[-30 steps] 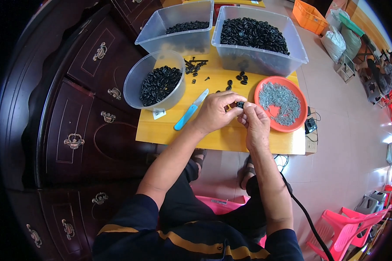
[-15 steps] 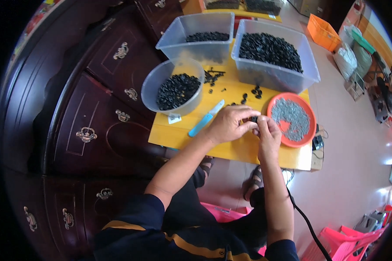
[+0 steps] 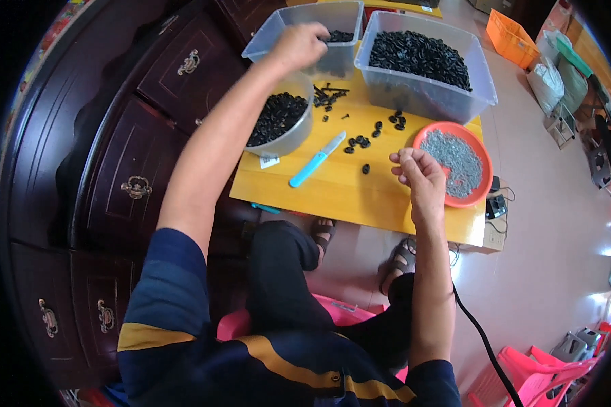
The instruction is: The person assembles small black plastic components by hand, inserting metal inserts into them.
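Note:
My left hand (image 3: 300,46) is stretched out over the back left clear bin (image 3: 265,42), which holds small black parts. Its fingers are bent and slightly blurred, with the thumb apart from the fingertips; I see nothing between them. Beside the orange dish (image 3: 487,163), my right hand (image 3: 421,178) is held up with thumb and fingertips pressed together. What it pinches, if anything, is too small to make out. Small grey metal pieces, perhaps screws (image 3: 448,150), fill the dish. Several loose black oval parts (image 3: 363,142) lie on the yellow table (image 3: 319,210) left of my right hand.
A round clear tub (image 3: 305,129) of black parts stands under my left forearm. At the back right is a larger clear bin (image 3: 428,102) heaped with black ovals. A light-blue-handled knife (image 3: 312,167) lies on the table. Dark wooden drawers (image 3: 163,88) border the left side.
My hands, together over the table before with a small black part between them, are now apart. The left has swung forward and left to the back bin; the right stays near the dish.

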`<action>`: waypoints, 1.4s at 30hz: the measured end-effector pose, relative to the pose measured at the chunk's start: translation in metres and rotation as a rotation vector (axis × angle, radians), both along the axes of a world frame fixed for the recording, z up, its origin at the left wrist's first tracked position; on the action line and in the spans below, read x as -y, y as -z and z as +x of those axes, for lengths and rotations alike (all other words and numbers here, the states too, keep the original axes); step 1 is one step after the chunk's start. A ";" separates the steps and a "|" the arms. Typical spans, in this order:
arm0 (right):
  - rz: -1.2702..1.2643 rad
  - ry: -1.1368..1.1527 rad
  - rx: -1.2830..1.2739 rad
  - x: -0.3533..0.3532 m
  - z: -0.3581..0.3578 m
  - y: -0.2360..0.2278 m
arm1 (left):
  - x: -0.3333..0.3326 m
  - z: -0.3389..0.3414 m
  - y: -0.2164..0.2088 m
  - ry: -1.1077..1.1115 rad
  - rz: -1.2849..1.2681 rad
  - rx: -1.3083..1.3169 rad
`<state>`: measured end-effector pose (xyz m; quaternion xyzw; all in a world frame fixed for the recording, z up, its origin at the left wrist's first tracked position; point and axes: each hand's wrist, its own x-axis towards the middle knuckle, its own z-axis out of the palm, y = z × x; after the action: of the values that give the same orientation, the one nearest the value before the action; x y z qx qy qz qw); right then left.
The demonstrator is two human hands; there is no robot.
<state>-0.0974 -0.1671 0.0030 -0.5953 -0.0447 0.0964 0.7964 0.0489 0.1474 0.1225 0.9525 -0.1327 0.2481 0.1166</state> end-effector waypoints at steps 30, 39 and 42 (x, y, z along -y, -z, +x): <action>0.030 0.040 -0.036 0.015 0.004 0.004 | 0.116 -0.104 0.131 0.003 0.023 -0.426; -0.007 -0.007 -0.007 0.008 0.005 0.011 | 0.113 -0.115 0.142 0.031 -0.203 -0.354; -0.033 0.003 0.003 0.005 0.004 0.008 | 0.115 -0.115 0.142 0.150 -0.429 -0.232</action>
<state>-0.0931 -0.1721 -0.0054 -0.6085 -0.0434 0.0953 0.7866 -0.0658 0.0323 -0.0197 0.9156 -0.1331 0.1501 0.3485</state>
